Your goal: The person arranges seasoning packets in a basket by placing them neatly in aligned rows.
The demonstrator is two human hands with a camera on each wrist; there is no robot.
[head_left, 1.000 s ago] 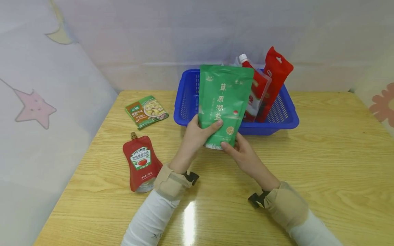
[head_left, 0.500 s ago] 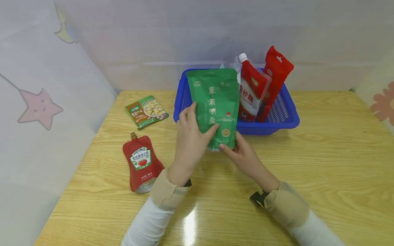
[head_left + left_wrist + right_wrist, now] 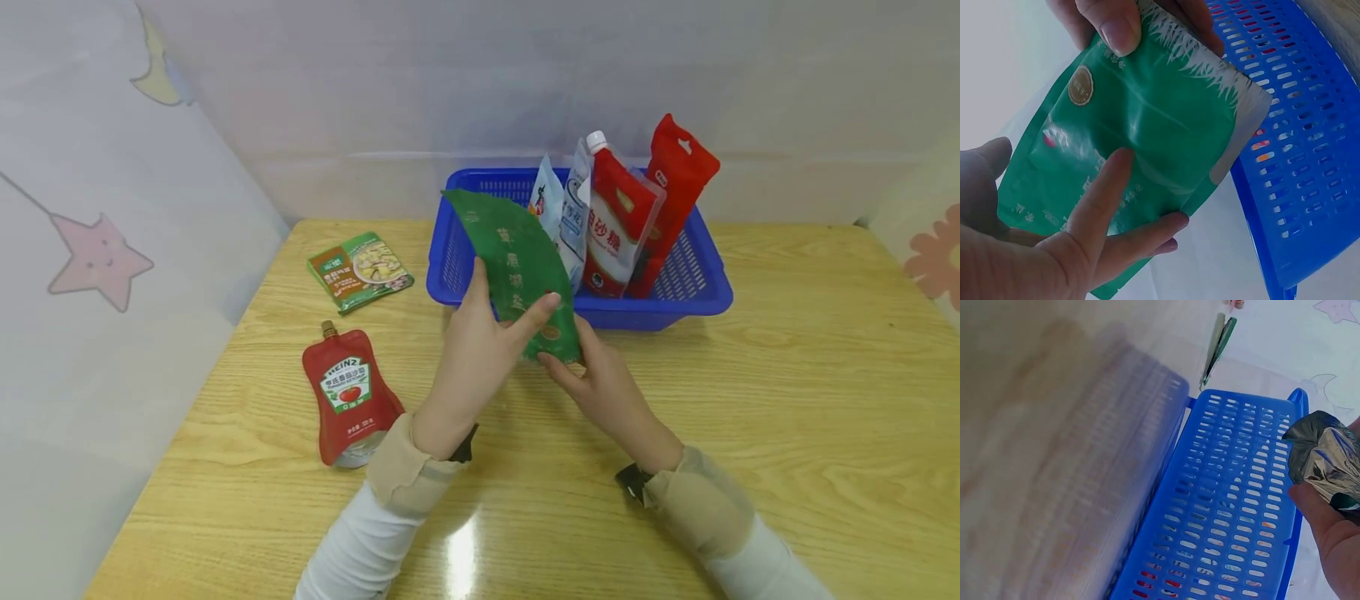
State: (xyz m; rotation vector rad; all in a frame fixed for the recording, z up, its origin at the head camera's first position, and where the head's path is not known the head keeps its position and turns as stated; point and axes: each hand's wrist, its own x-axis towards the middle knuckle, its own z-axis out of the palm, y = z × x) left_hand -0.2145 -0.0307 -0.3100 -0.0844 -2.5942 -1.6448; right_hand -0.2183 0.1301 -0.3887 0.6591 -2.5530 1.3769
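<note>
A green pouch with Chinese lettering (image 3: 517, 258) is held tilted in front of the blue basket, its top leaning left. My left hand (image 3: 476, 354) grips its left side, thumb across the front. My right hand (image 3: 607, 387) pinches the bottom right corner. In the left wrist view, the pouch (image 3: 1160, 119) shows a white grass print along its bottom edge. The right wrist view catches a crinkled shiny part of the pouch (image 3: 1335, 456) by my right hand (image 3: 1338, 550); most of that hand is out of frame.
Inside the blue basket (image 3: 652, 317) stand a light blue packet (image 3: 547, 196), a white-and-blue packet (image 3: 576, 212), a red spouted sugar pouch (image 3: 611, 225) and a tall red packet (image 3: 675, 192). A ketchup pouch (image 3: 348, 392) and a green-brown seasoning packet (image 3: 360, 271) lie on the table's left.
The green pouch shifted left, then tipped over with its top going left and down. The pale packets behind it came into view. The left hand moved left; the right hand hardly moved.
</note>
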